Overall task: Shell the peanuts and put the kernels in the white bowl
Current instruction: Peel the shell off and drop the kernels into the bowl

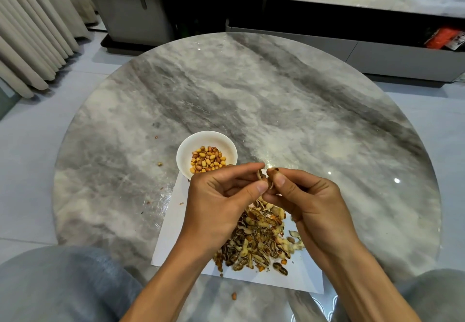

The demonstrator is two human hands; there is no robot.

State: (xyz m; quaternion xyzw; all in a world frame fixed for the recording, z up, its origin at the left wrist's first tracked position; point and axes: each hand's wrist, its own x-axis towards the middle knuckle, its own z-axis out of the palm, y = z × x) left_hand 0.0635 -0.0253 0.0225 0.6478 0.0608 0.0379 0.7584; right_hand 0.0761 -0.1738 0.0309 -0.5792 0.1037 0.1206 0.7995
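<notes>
A cracked peanut (267, 178) was held in the air above the near part of the round marble table (251, 95), pinched between both hands just in front of the white bowl (206, 154). The left hand (221, 203) gripped 1 side of the shell between thumb and curled fingers, and the right hand (309, 203) gripped the other side the same way, the thumbs almost touching. The bowl stood on the far left corner of a white paper sheet (173, 221) and held a heap of kernels (207, 162). Below the hands, a pile of empty shells (259, 241) lay on the sheet. 1 loose kernel (234, 295) sat on the table near the sheet's front edge.
</notes>
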